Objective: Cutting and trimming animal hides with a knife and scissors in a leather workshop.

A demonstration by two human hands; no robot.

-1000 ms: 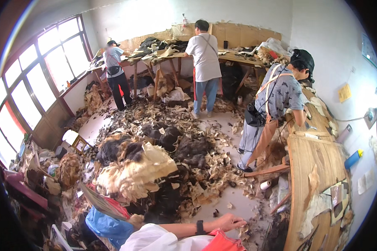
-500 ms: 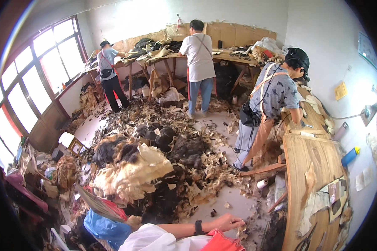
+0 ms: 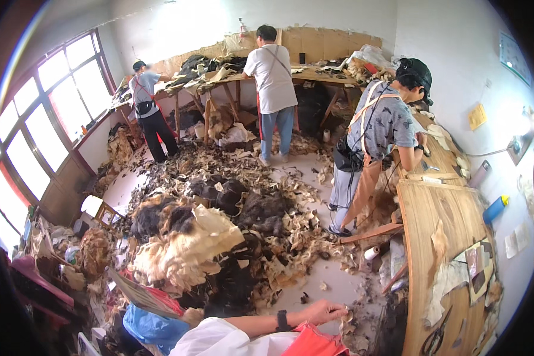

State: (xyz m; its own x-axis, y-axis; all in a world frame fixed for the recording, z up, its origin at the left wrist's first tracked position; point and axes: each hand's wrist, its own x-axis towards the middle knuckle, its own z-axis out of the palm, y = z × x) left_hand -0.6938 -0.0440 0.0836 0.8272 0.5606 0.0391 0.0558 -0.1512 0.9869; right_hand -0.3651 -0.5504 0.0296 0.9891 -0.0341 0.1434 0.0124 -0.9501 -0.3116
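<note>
My left hand (image 3: 325, 312), with a dark band at the wrist, reaches from my white sleeve (image 3: 231, 337) at the lower edge, its fingers closed on a small pale fur scrap (image 3: 346, 322). A red apron (image 3: 316, 342) shows below it. To the left lie a blue bag (image 3: 150, 328) and a greyish flat piece (image 3: 133, 283) over red material. Beyond my arm is a large mound of cream fur (image 3: 184, 243) and dark pelts (image 3: 252, 213). My right hand is out of view.
Three co-workers (image 3: 377, 142) (image 3: 270, 80) (image 3: 148, 107) stand at wooden benches (image 3: 433, 207) along the back and right, with hides, scissors (image 3: 434, 337) and a blue bottle (image 3: 495, 209). Scraps cover much of the floor (image 3: 314, 279). Glazed doors (image 3: 38, 142) line the left.
My view has turned slightly right, so the room shifts left in the picture. My left hand stays in about the same place. The right co-worker's forearm has shifted slightly.
</note>
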